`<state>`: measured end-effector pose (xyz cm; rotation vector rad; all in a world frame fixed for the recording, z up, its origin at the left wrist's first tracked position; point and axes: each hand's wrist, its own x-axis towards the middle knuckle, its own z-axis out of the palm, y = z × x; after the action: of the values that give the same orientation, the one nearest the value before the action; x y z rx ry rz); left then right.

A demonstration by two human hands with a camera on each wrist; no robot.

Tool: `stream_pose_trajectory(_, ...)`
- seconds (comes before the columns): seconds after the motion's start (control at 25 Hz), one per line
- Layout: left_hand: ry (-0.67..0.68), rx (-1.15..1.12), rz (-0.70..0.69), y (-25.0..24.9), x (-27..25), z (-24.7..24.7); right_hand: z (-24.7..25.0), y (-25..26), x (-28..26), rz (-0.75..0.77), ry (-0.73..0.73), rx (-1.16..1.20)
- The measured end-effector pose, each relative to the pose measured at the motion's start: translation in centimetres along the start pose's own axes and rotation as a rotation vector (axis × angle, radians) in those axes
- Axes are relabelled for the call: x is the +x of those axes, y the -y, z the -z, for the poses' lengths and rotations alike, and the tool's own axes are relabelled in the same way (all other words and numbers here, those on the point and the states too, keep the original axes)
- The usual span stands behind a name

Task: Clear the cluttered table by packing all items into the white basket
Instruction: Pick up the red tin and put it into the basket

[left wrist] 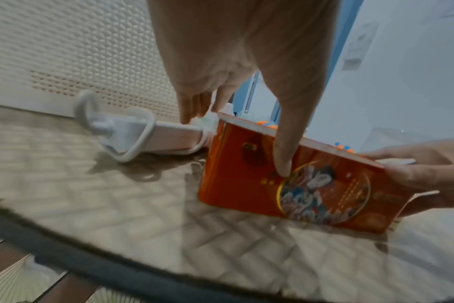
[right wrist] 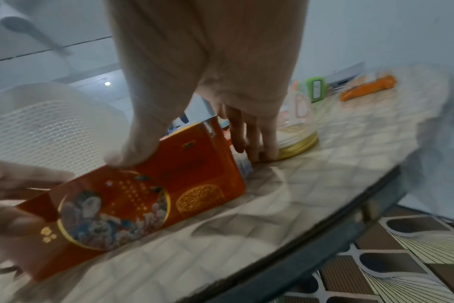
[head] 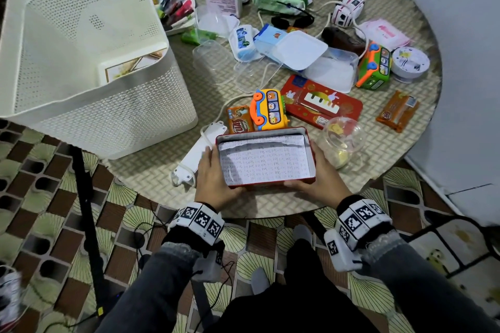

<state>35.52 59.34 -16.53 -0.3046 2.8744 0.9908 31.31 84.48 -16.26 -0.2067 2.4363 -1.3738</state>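
My left hand [head: 213, 178] and right hand [head: 322, 178] grip the ends of the red tin [head: 266, 161], tilted at six o'clock on the surface [head: 151, 167], paper inside. White basket [head: 81, 62] at ten o'clock. Power strip [head: 193, 155] just beside my left hand; glass jar [head: 342, 140] beside my right.

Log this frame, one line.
left hand + right hand: grip red tin | tin: open, at table edge | white basket: left
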Motion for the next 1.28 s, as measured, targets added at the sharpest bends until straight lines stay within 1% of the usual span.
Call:
stream_pose_trajectory(0.08,0.081,0.084,-0.043,-2.1,0.2,0.5,0.9,-0.6,0.1,-0.064,0.007,0.054)
stream_pose_trajectory(0.16,0.128,0.039,-0.131,-4.2,0.9,0.5,1.9,-0.9,0.4,-0.134,-0.013,0.083)
stream_pose_trajectory(0.2,0.138,-0.026,-0.139,-5.3,1.5,0.2,2.4,-1.1,0.6,-0.155,-0.028,0.088)
stream_pose_trajectory(0.32,0.103,-0.224,-0.148,-8.3,3.6,-0.8,3.9,-1.6,1.4,-0.171,-0.061,0.034)
stream_pose_trajectory(0.44,0.092,-0.247,-0.154,-10.6,5.7,-1.5,4.9,-1.9,2.6,-0.193,-0.078,-0.039)
stream_pose_trajectory(0.52,0.095,-0.246,-0.151,-11.3,7.0,-1.9,5.2,-1.5,2.9,-0.211,-0.061,-0.015)
stream_pose_trajectory(0.6,0.092,-0.264,-0.143,-12.1,8.2,-2.3,6.0,-0.7,3.1,-0.17,0.017,-0.011)
stream_pose_trajectory(0.68,0.08,-0.267,-0.143,-13.0,9.1,-2.7,7.4,0.8,3.6,-0.055,0.062,-0.024)
stream_pose_trajectory(0.8,0.057,-0.286,-0.164,-14.7,10.7,-3.0,10.4,3.6,5.2,0.091,-0.003,0.027)
stream_pose_trajectory(0.88,0.028,-0.322,-0.191,-16.2,12.1,-3.1,13.1,5.3,6.7,0.139,-0.018,0.049)
stream_pose_trajectory(0.96,-0.01,-0.336,-0.207,-17.6,13.5,-3.0,16.3,6.2,8.3,0.173,-0.019,0.01)
stream_pose_trajectory(1.04,-0.023,-0.315,-0.194,-18.4,14.9,-3.0,19.5,5.7,10.2,0.153,-0.016,-0.028)
stream_pose_trajectory(1.16,0.036,-0.234,-0.139,-18.0,16.9,-3.6,22.8,3.0,13.3,0.069,-0.018,-0.08)
stream_pose_trajectory(1.24,0.086,-0.125,-0.062,-17.5,18.3,-4.1,23.7,0.6,14.8,-0.019,0.015,-0.101)
stream_pose_trajectory(1.28,0.118,-0.022,-0.029,-17.3,19.0,-4.4,23.8,-0.5,15.4,-0.061,0.05,-0.125)
